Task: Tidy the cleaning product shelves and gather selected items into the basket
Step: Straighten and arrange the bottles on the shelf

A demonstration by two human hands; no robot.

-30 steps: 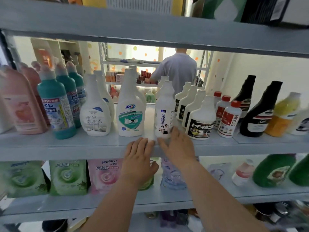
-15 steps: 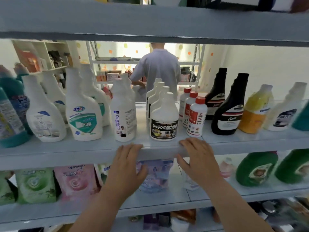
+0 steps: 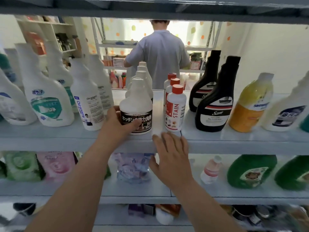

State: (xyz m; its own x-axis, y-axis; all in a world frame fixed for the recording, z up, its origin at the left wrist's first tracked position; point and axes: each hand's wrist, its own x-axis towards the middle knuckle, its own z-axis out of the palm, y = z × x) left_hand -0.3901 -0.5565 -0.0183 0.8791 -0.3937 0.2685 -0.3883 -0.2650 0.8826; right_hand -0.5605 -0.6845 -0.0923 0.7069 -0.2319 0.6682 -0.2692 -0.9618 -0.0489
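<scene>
One middle shelf, one white kitchen-cleaner bottle at its front lip, your left hand round it.
The bottle heads a file of like bottles running to the shelf's back. It looks like stiff, smooth plastic, probably full and bottom-heavy, so take the broad labelled belly, not the thin neck. Your left hand wraps that belly, thumb across the label. Your right hand lies flat on the shelf's lip, fingers straight, holding nothing.
</scene>
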